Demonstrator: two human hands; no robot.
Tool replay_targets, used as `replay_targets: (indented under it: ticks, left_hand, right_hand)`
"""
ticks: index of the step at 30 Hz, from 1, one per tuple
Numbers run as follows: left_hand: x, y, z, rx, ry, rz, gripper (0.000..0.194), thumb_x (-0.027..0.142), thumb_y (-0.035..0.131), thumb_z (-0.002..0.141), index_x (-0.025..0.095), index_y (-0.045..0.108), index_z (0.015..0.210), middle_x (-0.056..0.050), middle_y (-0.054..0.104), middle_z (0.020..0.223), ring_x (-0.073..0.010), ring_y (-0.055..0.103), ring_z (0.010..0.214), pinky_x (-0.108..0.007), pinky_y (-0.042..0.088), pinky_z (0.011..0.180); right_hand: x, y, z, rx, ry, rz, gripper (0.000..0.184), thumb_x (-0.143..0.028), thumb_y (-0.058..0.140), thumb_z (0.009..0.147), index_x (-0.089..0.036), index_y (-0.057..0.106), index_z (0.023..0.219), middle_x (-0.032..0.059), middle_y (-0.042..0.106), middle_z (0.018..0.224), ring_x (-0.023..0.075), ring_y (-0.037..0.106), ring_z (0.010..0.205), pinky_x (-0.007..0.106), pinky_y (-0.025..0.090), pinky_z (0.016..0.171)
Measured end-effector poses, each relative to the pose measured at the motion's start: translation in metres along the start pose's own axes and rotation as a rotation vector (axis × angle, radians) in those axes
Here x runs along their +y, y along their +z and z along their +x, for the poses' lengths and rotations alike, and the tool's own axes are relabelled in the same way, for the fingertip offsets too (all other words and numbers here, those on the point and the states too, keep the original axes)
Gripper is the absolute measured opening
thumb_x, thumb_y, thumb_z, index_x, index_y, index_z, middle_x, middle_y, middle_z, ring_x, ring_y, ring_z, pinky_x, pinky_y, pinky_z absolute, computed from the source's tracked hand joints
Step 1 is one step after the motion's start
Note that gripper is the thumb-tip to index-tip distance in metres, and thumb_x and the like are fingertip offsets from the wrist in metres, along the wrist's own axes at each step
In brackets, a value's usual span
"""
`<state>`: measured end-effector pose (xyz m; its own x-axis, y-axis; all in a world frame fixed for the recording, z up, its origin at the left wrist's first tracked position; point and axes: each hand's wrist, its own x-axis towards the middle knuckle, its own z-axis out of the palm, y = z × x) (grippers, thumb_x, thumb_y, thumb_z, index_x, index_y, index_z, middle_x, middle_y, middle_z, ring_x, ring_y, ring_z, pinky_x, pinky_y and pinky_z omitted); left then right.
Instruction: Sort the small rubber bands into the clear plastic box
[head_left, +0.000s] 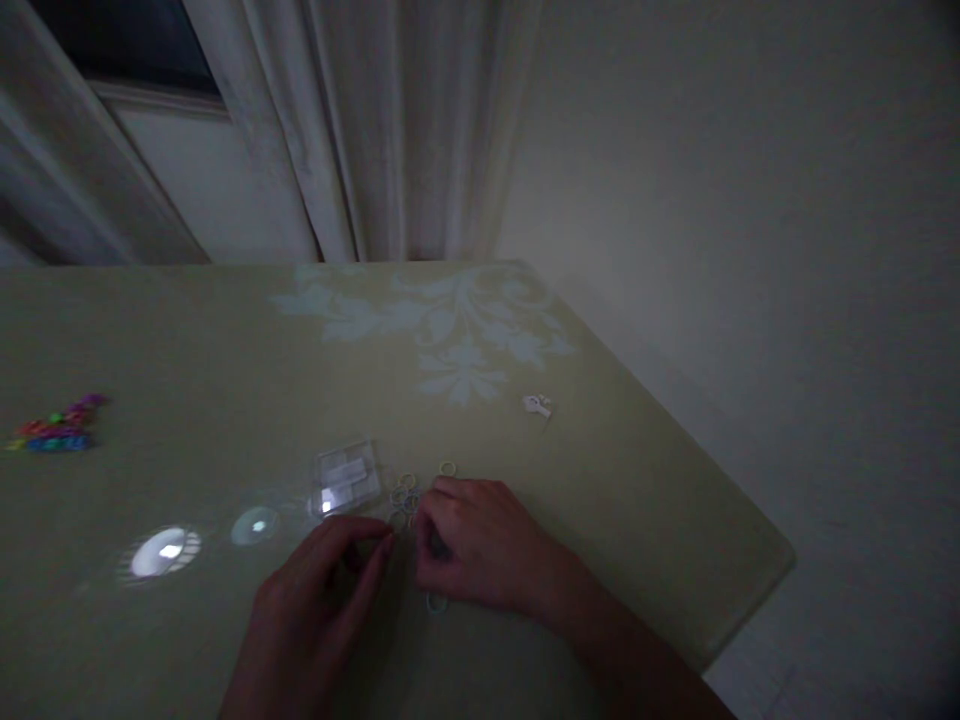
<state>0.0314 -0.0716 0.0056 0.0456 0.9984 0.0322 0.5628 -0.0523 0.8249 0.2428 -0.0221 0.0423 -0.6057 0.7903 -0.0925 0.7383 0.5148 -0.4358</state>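
Several small thin rings (406,482), pale yellow and grey, lie in a loose cluster on the table. My left hand (319,590) is closed in a pinch, thumb and forefinger meeting at the edge of one small ring (396,521). Just to the right, my right hand (480,545) curls over the cluster with its fingers together; whatever is between the fingertips is hidden. One ring (448,468) lies beyond the right hand and another ring (436,603) shows below it. A clear plastic box (346,476) sits behind the left hand.
The pale green table (637,520) ends at a slanted right edge beside a wall. A small white crumpled piece (538,405) lies farther back on the right. At the far left is a pile of colourful small pieces (60,428). Curtains (420,130) hang behind.
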Motion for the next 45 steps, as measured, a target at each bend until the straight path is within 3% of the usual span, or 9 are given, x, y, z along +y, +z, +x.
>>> replay_targets:
  ticks: [5, 11, 20, 25, 29, 36, 40, 43, 45]
  left_hand:
    - [0.000, -0.002, 0.003, 0.051, -0.026, -0.001, 0.026, 0.052, 0.063, 0.093, 0.030, 0.075, 0.099, 0.000, 0.081, 0.083, -0.0243, 0.076, 0.072, -0.030, 0.061, 0.062]
    - [0.006, -0.007, 0.007, 0.134, -0.071, -0.095, 0.029, 0.052, 0.068, 0.088, 0.030, 0.079, 0.103, -0.002, 0.085, 0.101, -0.0285, 0.082, 0.089, -0.033, 0.066, 0.074]
    - [0.008, -0.010, 0.007, 0.117, -0.102, -0.168, 0.027, 0.054, 0.073, 0.084, 0.030, 0.082, 0.091, -0.002, 0.085, 0.092, -0.0280, 0.082, 0.083, -0.034, 0.068, 0.071]
    - [0.015, -0.012, 0.010, 0.059, -0.001, -0.258, 0.023, 0.048, 0.074, 0.084, 0.031, 0.087, 0.093, -0.004, 0.086, 0.101, -0.0273, 0.082, 0.088, -0.034, 0.069, 0.076]
    - [0.020, -0.012, 0.011, 0.025, 0.053, -0.320, 0.021, 0.049, 0.075, 0.084, 0.035, 0.088, 0.094, -0.003, 0.086, 0.101, -0.0274, 0.083, 0.089, -0.034, 0.069, 0.077]
    - [0.020, -0.011, 0.006, 0.056, -0.097, -0.380, 0.027, 0.054, 0.083, 0.077, 0.029, 0.086, 0.088, -0.005, 0.085, 0.089, -0.0278, 0.083, 0.080, -0.034, 0.070, 0.071]
    - [0.023, -0.009, 0.006, 0.085, -0.078, -0.397, 0.027, 0.053, 0.085, 0.076, 0.028, 0.084, 0.087, -0.005, 0.084, 0.089, -0.0252, 0.081, 0.077, -0.031, 0.069, 0.069]
    - [0.027, -0.009, 0.008, 0.100, -0.045, -0.364, 0.026, 0.054, 0.083, 0.077, 0.028, 0.083, 0.084, -0.005, 0.083, 0.090, -0.0252, 0.080, 0.080, -0.031, 0.068, 0.070]
    - [0.029, -0.010, 0.008, 0.099, -0.055, -0.359, 0.027, 0.055, 0.082, 0.078, 0.028, 0.083, 0.083, -0.005, 0.083, 0.092, -0.0260, 0.080, 0.083, -0.033, 0.068, 0.073]
  right_hand:
    - [0.000, -0.006, -0.001, 0.003, -0.003, 0.061, 0.006, -0.027, 0.069, 0.091, -0.021, 0.068, 0.092, 0.0020, 0.072, 0.092, 0.0164, 0.063, 0.078, 0.028, 0.037, 0.067]
    - [0.001, -0.003, 0.000, -0.029, 0.018, 0.040, 0.008, -0.030, 0.071, 0.091, -0.022, 0.071, 0.090, 0.0019, 0.073, 0.092, 0.0168, 0.063, 0.076, 0.029, 0.036, 0.066]
    - [0.001, 0.003, -0.001, -0.069, -0.050, -0.015, 0.015, -0.032, 0.067, 0.091, -0.018, 0.070, 0.094, 0.0070, 0.074, 0.096, 0.0198, 0.065, 0.078, 0.030, 0.040, 0.065]
    - [-0.001, -0.014, 0.002, 0.064, -0.007, 0.417, 0.004, -0.023, 0.074, 0.086, -0.021, 0.071, 0.088, -0.0012, 0.069, 0.087, 0.0135, 0.060, 0.077, 0.024, 0.042, 0.072]
    - [-0.006, -0.021, 0.002, 0.081, 0.045, 0.727, 0.004, -0.021, 0.076, 0.084, -0.021, 0.072, 0.084, -0.0058, 0.052, 0.072, 0.0099, 0.045, 0.065, 0.022, 0.036, 0.062]
    - [-0.006, -0.015, 0.001, 0.001, 0.077, 0.950, 0.011, -0.029, 0.078, 0.084, -0.019, 0.076, 0.089, -0.0068, 0.041, 0.068, 0.0102, 0.035, 0.063, 0.024, 0.028, 0.056]
    - [0.000, -0.019, 0.002, 0.062, 0.129, 0.944, 0.019, -0.037, 0.078, 0.087, -0.019, 0.077, 0.094, -0.0072, 0.038, 0.067, 0.0097, 0.034, 0.060, 0.024, 0.027, 0.055]
    - [0.009, -0.025, 0.005, 0.244, 0.222, 0.755, 0.016, -0.033, 0.076, 0.090, -0.018, 0.078, 0.095, -0.0062, 0.043, 0.068, 0.0102, 0.039, 0.062, 0.024, 0.031, 0.058]
    - [0.016, -0.027, 0.006, 0.278, 0.237, 0.603, 0.010, -0.027, 0.077, 0.089, -0.018, 0.080, 0.093, -0.0059, 0.045, 0.067, 0.0103, 0.041, 0.062, 0.024, 0.033, 0.061]
